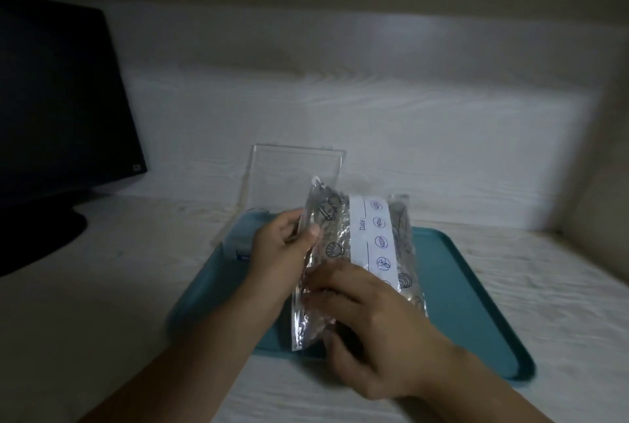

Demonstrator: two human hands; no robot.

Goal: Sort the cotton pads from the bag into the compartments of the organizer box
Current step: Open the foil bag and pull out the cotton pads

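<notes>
A clear zip bag [367, 245] with printed icons and a white "Date" label is held upright over the teal tray [476, 303]. My left hand [282, 252] pinches the bag's left edge near the top. My right hand [371, 327] grips the bag's lower part from the front. Its contents are blurred. Behind the bag stands the clear organizer box [272, 184] with its lid raised; my left hand and the bag hide most of its compartments.
A dark monitor [58, 109] on its stand fills the left side of the pale wood-grain desk [119, 286]. A white wall panel runs along the back. The tray's right half [469, 269] is bare.
</notes>
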